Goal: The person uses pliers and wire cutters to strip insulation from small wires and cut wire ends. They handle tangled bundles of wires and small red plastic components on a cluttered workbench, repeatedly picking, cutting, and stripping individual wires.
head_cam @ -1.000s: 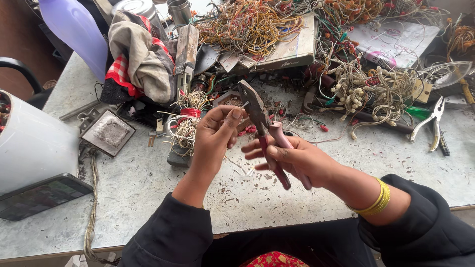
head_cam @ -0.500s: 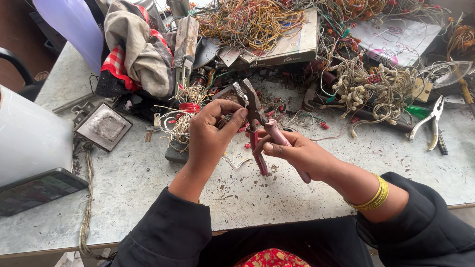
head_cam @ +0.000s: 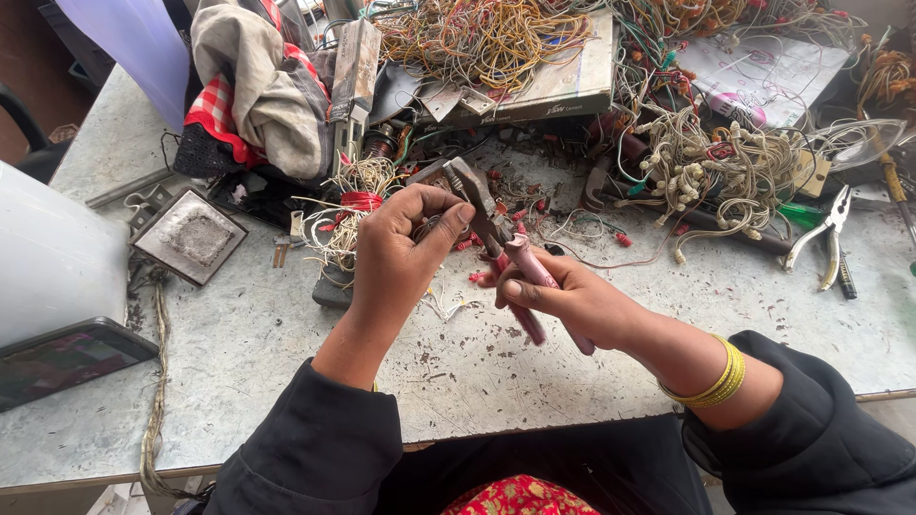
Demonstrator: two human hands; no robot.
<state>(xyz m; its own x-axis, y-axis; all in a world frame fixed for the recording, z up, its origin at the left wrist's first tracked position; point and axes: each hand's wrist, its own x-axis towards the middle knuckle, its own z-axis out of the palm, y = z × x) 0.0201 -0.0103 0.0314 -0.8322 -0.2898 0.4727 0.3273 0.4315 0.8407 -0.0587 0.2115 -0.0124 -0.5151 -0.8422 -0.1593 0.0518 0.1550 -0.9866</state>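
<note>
My right hand (head_cam: 572, 303) grips the pink handles of a pair of pliers (head_cam: 496, 234), whose dark jaws point up and left toward my left hand. My left hand (head_cam: 401, 250) is closed, with thumb and fingers pinching a small piece of wire right at the plier jaws. The pinched piece is mostly hidden by my fingers. Both hands hover above the grey worktop (head_cam: 286, 343), just in front of a small bundle of pale wires with a red band (head_cam: 358, 200).
Tangled wire heaps (head_cam: 487, 38) fill the back of the bench, and a knotted pale wire bundle (head_cam: 716, 172) lies to the right. Spare pliers (head_cam: 825, 234) lie at far right. A square metal plate (head_cam: 191, 234), a phone (head_cam: 67, 358) and cloth (head_cam: 258, 86) are at left.
My hands have stayed together at the bench centre. The pliers shifted slightly in my right hand, and my left fingers closed tighter around the wire at the jaws.
</note>
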